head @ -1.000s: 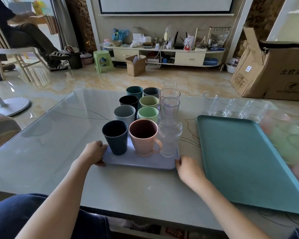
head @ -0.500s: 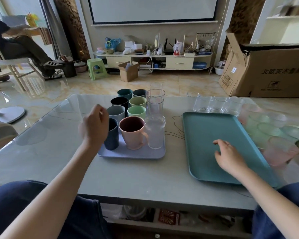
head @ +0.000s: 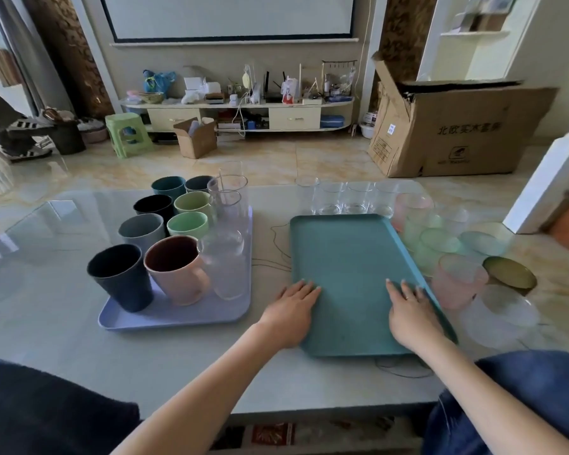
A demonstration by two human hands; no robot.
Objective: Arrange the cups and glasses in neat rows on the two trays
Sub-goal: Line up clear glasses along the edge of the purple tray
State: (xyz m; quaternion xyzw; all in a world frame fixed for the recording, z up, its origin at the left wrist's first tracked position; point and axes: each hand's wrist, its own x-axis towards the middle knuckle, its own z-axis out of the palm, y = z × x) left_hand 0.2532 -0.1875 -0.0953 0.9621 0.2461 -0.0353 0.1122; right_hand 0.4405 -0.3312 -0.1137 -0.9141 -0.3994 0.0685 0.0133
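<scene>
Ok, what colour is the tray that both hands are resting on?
Teal green. The tray shows best in the head view, the only view here.

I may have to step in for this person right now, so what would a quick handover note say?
Left hand: open, flat on the teal tray's near left edge. Right hand: open, flat on its near right part.
Done: purple tray holds rows of coloured cups and clear glasses.
Left: teal tray holds nothing; clear tumblers behind it and tinted glasses to its right stand on the table, to be set in rows.
</scene>
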